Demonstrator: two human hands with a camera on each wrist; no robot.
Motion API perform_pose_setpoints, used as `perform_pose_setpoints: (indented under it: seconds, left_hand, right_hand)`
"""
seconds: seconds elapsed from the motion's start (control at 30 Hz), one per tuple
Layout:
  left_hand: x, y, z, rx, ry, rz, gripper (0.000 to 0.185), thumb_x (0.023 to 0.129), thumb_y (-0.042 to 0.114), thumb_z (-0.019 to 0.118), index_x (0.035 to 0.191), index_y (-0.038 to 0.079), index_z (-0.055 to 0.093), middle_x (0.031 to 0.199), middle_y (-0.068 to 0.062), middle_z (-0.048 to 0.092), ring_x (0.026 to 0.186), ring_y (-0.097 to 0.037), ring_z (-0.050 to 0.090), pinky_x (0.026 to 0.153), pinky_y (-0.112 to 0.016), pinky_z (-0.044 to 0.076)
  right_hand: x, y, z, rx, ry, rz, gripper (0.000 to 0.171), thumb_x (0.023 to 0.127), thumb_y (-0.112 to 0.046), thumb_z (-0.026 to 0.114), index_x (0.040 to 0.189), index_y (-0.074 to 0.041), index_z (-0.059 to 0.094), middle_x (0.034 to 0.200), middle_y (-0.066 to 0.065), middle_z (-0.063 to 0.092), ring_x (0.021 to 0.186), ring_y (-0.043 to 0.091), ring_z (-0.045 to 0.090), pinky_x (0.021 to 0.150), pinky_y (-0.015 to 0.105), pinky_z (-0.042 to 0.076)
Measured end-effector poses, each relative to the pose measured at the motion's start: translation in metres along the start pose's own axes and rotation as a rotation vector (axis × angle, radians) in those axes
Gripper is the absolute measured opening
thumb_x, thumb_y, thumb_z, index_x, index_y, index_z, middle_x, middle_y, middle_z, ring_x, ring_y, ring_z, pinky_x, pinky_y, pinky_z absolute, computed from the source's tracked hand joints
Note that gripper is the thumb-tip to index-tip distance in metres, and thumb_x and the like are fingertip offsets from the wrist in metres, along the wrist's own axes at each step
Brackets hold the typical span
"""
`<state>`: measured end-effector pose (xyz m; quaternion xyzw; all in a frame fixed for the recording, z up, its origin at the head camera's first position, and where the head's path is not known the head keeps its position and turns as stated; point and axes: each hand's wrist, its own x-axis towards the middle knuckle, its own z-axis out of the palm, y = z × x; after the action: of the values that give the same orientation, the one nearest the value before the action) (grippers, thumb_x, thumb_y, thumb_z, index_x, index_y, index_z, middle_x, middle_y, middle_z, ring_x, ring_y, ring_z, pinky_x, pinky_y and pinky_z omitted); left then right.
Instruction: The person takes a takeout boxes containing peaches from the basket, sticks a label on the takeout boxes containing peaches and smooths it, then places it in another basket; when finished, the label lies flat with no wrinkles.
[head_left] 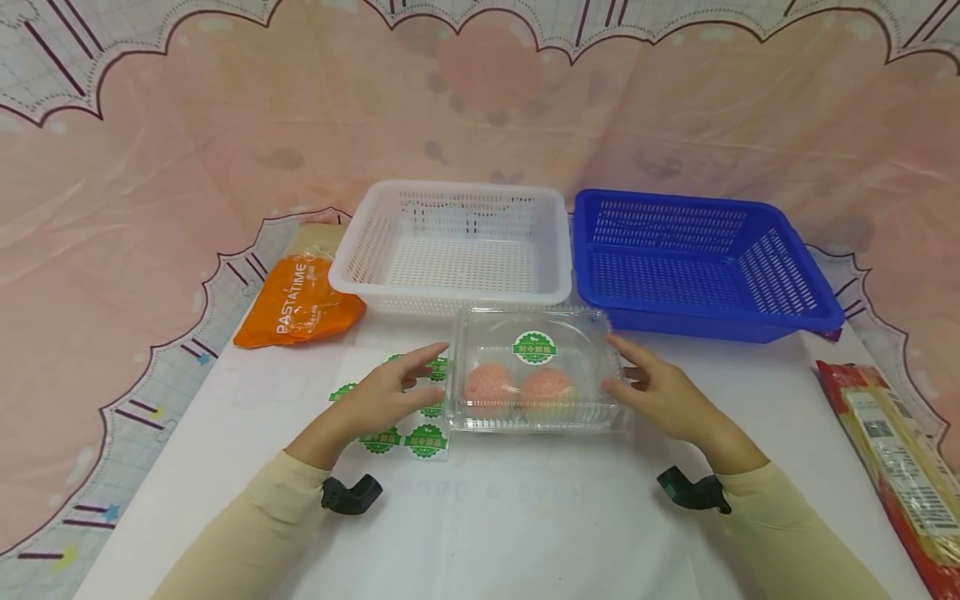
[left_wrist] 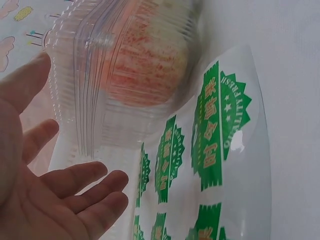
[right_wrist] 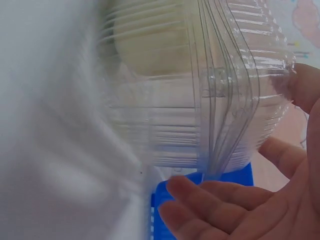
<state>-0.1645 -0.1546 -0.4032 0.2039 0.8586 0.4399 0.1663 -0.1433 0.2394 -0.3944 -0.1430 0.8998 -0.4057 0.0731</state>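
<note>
A clear plastic clamshell box (head_left: 487,335) sits on the white tabletop, its lid down, with a green round sticker (head_left: 535,347) on top. Inside are two pinkish, peach-like fruits (head_left: 491,390), paler toward the bottom. My left hand (head_left: 385,393) is beside the box's left end, fingers spread and relaxed, above a sheet of green stickers (left_wrist: 212,130). At the opposite end, the right hand (head_left: 663,393) has its fingers loosely bent; thumb and fingertips are at the box's side, and in the right wrist view one finger seems to touch the lid. Neither hand grips the box.
Behind the box stand a white basket (head_left: 450,302) and a blue basket (head_left: 675,321), side by side. An orange pasta bag (head_left: 300,300) lies at the left. A red-edged noodle packet (head_left: 892,458) lies along the right edge. A patterned cloth (head_left: 300,125) hangs behind.
</note>
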Motion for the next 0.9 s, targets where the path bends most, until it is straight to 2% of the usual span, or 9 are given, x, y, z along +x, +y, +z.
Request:
perform_pose_setpoints:
  seconds: [0.2,0.43,0.6,0.73,0.9]
  left_hand:
    - [0.0033,-0.0007,0.0039,-0.057,-0.027,0.025,0.072,0.097,0.030,0.068,0.158,0.015,0.033,0.159,-0.009,0.035,0.134,-0.035,0.048,0.110,-0.053,0.037]
    - [0.0034,0.0027,0.0045,-0.102,-0.042,0.037,0.077,0.095,0.031,0.070,0.158,0.013,0.030,0.160,-0.010,0.032,0.135,-0.036,0.046,0.108,-0.051,0.041]
    - [0.0042,0.0038,0.0049,-0.116,-0.045,0.048,0.077,0.095,0.030,0.071,0.159,0.013,0.030,0.161,-0.010,0.030,0.136,-0.036,0.045,0.107,-0.049,0.041]
    - [0.0044,0.0043,0.0054,-0.118,-0.047,0.037,0.077,0.095,0.031,0.070,0.159,0.015,0.030,0.160,-0.011,0.032,0.135,-0.036,0.047,0.107,-0.050,0.042]
    - [0.0048,0.0061,0.0063,-0.129,-0.051,0.019,0.077,0.095,0.030,0.071,0.159,0.016,0.030,0.159,-0.012,0.034,0.134,-0.037,0.048,0.106,-0.050,0.043]
  right_hand:
    - [0.0022,0.0021,0.0009,0.054,-0.039,0.002,0.073,0.099,-0.029,0.064,0.158,-0.006,0.028,0.156,0.027,0.031,0.117,0.042,0.060,0.090,0.057,0.053]
    - [0.0035,0.0041,-0.0004,0.112,-0.082,0.006,0.077,0.099,-0.026,0.065,0.159,-0.007,0.022,0.153,0.036,0.029,0.115,0.043,0.061,0.092,0.059,0.051]
    - [0.0045,0.0031,-0.0013,0.116,-0.085,0.008,0.079,0.097,-0.024,0.067,0.159,-0.007,0.022,0.149,0.037,0.033,0.108,0.035,0.064,0.086,0.049,0.054]
    - [0.0050,0.0033,-0.0013,0.130,-0.085,0.014,0.079,0.096,-0.023,0.068,0.159,-0.006,0.023,0.146,0.037,0.035,0.101,0.028,0.063,0.082,0.040,0.052]
    - [0.0053,0.0049,-0.0010,0.172,-0.085,0.011,0.078,0.096,-0.020,0.069,0.158,-0.005,0.024,0.143,0.036,0.038,0.098,0.027,0.064,0.081,0.038,0.052]
